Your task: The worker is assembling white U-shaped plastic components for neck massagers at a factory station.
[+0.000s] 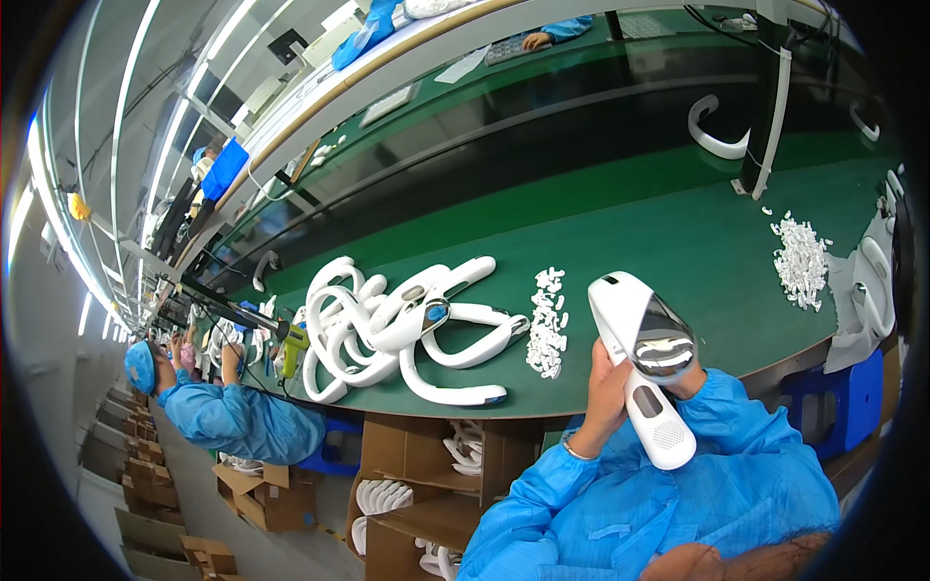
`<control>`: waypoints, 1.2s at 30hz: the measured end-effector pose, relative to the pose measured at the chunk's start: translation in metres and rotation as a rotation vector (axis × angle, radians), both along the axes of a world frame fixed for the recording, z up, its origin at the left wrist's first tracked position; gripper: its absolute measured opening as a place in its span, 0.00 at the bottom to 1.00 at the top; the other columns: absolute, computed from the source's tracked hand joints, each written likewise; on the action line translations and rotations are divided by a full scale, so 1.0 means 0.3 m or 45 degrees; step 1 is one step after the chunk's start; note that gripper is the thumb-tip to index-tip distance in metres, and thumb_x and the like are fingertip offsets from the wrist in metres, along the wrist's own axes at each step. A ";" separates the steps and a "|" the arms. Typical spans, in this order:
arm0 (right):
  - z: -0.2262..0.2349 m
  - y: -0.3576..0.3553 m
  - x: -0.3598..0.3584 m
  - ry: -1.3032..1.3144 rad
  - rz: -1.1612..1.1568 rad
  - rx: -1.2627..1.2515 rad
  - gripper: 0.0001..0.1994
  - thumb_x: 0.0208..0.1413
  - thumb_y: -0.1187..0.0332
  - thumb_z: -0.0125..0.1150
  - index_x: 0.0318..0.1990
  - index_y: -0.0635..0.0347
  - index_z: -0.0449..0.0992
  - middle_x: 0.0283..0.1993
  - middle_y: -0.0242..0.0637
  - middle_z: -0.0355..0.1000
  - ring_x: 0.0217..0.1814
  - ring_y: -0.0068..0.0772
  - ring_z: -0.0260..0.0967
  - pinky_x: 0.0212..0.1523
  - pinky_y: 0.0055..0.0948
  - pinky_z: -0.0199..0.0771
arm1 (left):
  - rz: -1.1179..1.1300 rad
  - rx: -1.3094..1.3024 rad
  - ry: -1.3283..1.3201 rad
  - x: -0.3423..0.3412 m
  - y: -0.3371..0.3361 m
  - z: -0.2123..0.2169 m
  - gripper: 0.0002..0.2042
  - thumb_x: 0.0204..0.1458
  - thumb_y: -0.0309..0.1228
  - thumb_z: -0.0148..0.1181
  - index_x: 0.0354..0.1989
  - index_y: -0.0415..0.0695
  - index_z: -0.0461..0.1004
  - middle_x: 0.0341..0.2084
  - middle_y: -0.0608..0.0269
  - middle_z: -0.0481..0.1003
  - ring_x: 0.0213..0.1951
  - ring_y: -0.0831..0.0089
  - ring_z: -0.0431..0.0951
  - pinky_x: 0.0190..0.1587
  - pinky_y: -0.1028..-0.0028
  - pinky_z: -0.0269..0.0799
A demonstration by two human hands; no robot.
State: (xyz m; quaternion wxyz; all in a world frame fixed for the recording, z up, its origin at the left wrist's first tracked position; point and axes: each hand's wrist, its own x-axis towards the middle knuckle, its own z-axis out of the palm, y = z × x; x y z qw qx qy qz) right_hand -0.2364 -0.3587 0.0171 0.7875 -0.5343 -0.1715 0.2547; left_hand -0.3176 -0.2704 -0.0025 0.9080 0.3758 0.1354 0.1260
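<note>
My left hand (607, 395) is closed on a white curved plastic housing (661, 426), held up over the near edge of the green table. The housing has a glossy mirror-like part, a dark slot and a grille of small holes at its lower end. Behind the glossy part is my right hand (691, 382), close against the housing, its fingers hidden. To the left of the housing lies a strip of small white plastic pieces (548, 324). Farther left is a tangled heap of similar white curved housings (373, 324), some with blue or dark ends.
At the right lie a second pile of small white pieces (802, 261) and white wrapping (862, 290). A metal post (770, 116) rises from the table (659, 223). Below are cardboard boxes (426, 445) and a blue stool (838, 402). A co-worker in blue (237, 412) sits at left, near a yellow-green tool (293, 349).
</note>
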 end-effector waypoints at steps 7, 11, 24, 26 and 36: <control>0.042 -0.080 0.024 -0.464 0.121 -0.088 0.13 0.50 0.73 0.60 0.43 0.65 0.73 0.38 0.36 0.74 0.37 0.21 0.70 0.37 0.23 0.74 | 0.053 0.415 -0.052 -0.005 -0.022 -0.008 0.20 0.60 0.25 0.39 0.61 0.37 0.51 0.51 0.56 0.65 0.51 0.74 0.67 0.53 0.73 0.64; 0.039 -0.080 0.020 -0.390 0.110 -0.147 0.14 0.50 0.72 0.61 0.45 0.65 0.73 0.39 0.37 0.74 0.38 0.22 0.70 0.38 0.23 0.73 | 0.107 0.616 -0.045 -0.012 -0.024 -0.048 0.20 0.60 0.25 0.40 0.61 0.35 0.51 0.50 0.55 0.66 0.50 0.75 0.68 0.52 0.74 0.65; -0.075 -0.075 0.135 -0.240 -0.143 -0.514 0.18 0.50 0.71 0.62 0.50 0.64 0.71 0.42 0.40 0.73 0.40 0.26 0.71 0.39 0.25 0.73 | -0.030 0.721 0.215 0.222 0.069 -0.078 0.10 0.59 0.26 0.42 0.46 0.36 0.65 0.35 0.58 0.73 0.35 0.75 0.74 0.37 0.77 0.71; -0.123 -0.142 0.198 -0.411 -0.295 -0.444 0.21 0.50 0.73 0.60 0.53 0.64 0.70 0.42 0.44 0.73 0.39 0.27 0.72 0.36 0.25 0.73 | 0.142 0.388 0.231 0.393 0.127 -0.047 0.06 0.59 0.26 0.42 0.40 0.36 0.61 0.28 0.54 0.72 0.25 0.65 0.77 0.27 0.67 0.76; -0.104 -0.749 0.441 -0.893 -1.009 -1.312 0.13 0.45 0.75 0.61 0.41 0.65 0.75 0.36 0.47 0.74 0.32 0.44 0.72 0.34 0.34 0.71 | 0.496 1.359 0.840 1.113 0.683 -0.175 0.15 0.45 0.27 0.52 0.36 0.24 0.71 0.28 0.45 0.75 0.27 0.55 0.79 0.22 0.62 0.76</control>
